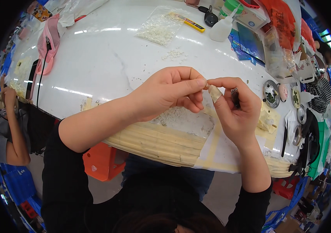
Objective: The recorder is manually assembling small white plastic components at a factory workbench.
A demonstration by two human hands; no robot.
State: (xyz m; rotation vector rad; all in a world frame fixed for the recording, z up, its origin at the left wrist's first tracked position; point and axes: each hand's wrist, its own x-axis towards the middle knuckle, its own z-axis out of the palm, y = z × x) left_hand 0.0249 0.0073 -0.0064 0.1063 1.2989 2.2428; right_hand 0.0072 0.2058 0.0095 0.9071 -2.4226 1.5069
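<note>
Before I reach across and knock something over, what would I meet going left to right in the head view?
Pink mesh item → left hand → right hand → largest round dish → green plastic container.

Bag (pixel 163 17) near surface's (pixel 95 58) far edge, tool (pixel 194 25) at its right side, squeeze bottle (pixel 220 31) right of tool, dish (pixel 276 99) toward right edge

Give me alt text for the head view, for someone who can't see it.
A person's left hand and right hand meet at the fingertips above a white table, around a tiny item too small to identify; the right also holds a dark metal object. Beyond are a clear bag of whitish bits and a white bottle.
</note>
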